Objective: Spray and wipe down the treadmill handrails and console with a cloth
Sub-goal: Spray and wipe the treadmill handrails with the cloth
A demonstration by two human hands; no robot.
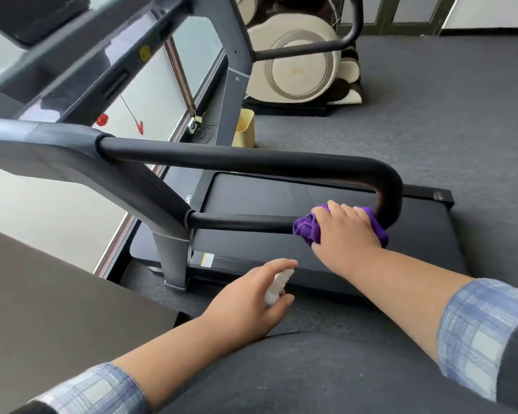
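Note:
The treadmill's black looped handrail (251,159) runs across the middle of the view and bends back into a lower bar (240,221). My right hand (346,231) grips a purple cloth (307,227) wrapped around that lower bar near the bend. Lower down, my left hand (248,300) holds a small white spray bottle (277,285), away from the rail. The console (81,55) sits at the upper left, tilted and partly cut off by the frame.
The black treadmill belt (356,264) lies below the rail. A cream massage chair (299,61) stands behind, with a yellow bin (245,127) by the window. A red safety clip (139,127) hangs from the console. A dark tabletop (57,309) fills the lower left.

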